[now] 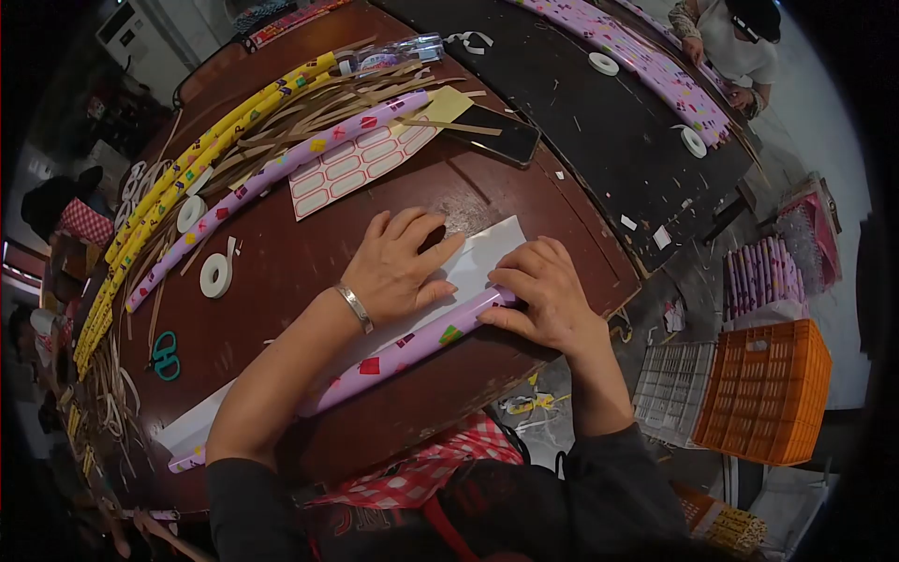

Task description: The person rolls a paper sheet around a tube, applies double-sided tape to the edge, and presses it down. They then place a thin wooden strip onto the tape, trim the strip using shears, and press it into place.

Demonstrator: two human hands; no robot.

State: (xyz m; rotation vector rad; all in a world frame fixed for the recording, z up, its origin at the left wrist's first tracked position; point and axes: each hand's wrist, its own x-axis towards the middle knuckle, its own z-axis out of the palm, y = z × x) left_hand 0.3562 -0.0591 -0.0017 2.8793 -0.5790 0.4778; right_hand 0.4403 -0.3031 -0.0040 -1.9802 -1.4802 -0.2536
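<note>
A purple patterned roll of wrapping paper [393,361] lies along the near side of the brown table, its white underside [487,245] spread flat beyond it. My left hand [398,267] rests on that white sheet, fingers apart and slightly bent, with a metal bracelet at the wrist. At the roll's right end, my right hand [548,295] has its thumb on the near side and its fingers curled over the top. My left forearm hides part of the roll and sheet. Left of the sheet are teal scissors [166,356] and a white tape roll [216,275].
Beyond my hands lie a finished purple roll [281,171], yellow rolls [201,140], a label sheet [361,169], a phone [496,136] and brown strips. Another person [740,47] handles purple rolls [637,56] on the black table. An orange crate [763,393] stands right.
</note>
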